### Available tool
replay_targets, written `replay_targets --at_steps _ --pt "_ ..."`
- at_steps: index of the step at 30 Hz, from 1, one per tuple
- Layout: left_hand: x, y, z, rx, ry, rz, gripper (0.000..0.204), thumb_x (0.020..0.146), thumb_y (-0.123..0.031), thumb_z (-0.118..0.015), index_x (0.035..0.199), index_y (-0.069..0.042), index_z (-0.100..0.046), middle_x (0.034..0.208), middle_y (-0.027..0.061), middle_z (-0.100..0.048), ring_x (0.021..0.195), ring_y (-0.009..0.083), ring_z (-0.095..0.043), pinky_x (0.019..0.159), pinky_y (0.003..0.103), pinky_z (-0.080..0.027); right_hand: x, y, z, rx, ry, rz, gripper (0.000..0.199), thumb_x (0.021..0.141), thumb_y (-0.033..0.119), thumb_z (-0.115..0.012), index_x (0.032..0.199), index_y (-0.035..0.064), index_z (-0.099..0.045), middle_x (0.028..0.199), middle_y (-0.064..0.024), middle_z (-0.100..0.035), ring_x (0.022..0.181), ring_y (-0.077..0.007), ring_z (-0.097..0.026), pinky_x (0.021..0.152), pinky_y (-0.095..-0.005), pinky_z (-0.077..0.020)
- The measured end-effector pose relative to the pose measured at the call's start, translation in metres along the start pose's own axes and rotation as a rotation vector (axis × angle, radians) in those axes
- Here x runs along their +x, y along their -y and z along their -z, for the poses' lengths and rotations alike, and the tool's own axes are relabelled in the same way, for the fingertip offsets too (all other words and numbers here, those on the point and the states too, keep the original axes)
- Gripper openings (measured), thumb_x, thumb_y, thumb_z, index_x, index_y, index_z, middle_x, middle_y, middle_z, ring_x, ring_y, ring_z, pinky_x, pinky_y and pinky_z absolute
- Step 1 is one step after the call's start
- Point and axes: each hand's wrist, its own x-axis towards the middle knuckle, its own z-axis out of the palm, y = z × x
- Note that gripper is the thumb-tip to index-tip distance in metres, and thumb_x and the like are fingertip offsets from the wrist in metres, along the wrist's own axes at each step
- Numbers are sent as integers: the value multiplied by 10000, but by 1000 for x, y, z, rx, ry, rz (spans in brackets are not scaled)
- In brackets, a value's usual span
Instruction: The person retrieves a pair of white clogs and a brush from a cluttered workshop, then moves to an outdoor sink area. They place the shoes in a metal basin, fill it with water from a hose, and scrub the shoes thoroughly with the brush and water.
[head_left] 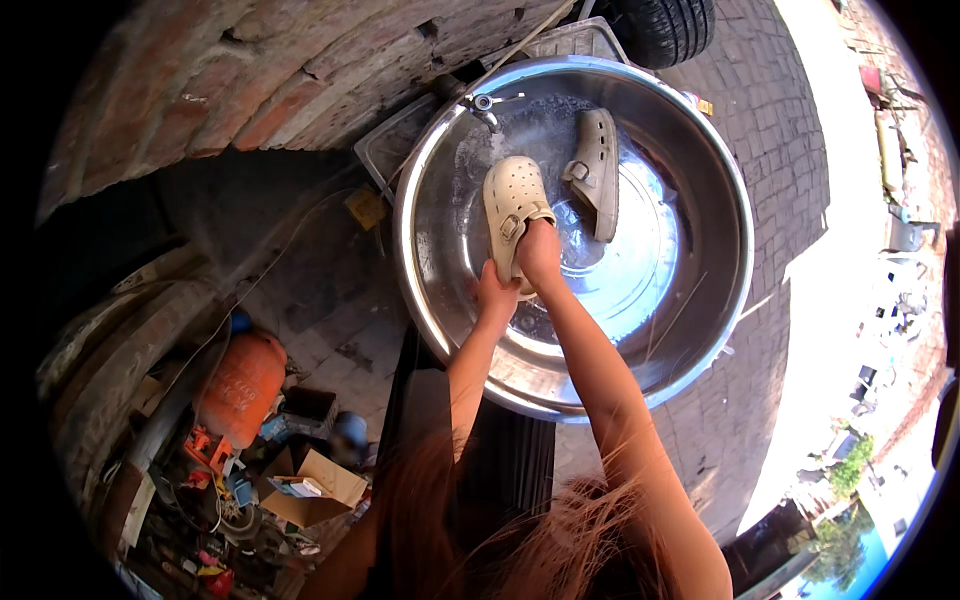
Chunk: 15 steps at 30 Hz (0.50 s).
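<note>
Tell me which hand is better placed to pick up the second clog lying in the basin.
Right, probably. The right hand grips the heel of the held clog, next to the second clog in the metal basin. The left hand sits lower, on the far side.

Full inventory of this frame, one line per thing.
Basin: 1, shiny metal, centre, some water inside.
Clogs: 2, beige; held clog in both hands over the basin, loose clog lying in the basin's far side.
Tap: 1, metal, at the basin's far rim.
Brick wall: reddish, top left.
Gas cylinder: 1, orange, lower left.
Cardboard box: 1, brown, among clutter lower left.
Tyre: 1, black, top edge.
Left hand: grip on the held clog's heel end.
Right hand: grip on its strap.
</note>
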Motion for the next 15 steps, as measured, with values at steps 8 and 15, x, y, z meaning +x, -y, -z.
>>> replay_targets --at_steps 8,15 --pt "24 -29 25 -27 -36 36 400 749 35 -606 1135 -13 -516 1063 124 -608 958 211 -598 809 322 -483 -83 -13 2 6 9 124 414 885 35 -465 1295 53 -515 991 -263 -625 855 -416 -616 734 -445 -490" --pt "23 -23 29 104 -87 -63 375 733 -7 -592 1093 21 -493 1055 203 -596 1009 347 -584 862 388 -448 -72 -13 3 -92 53 -2 389 900 86 -477 1287 67 -513 920 -270 -621 790 -432 -603 706 -463 -479"
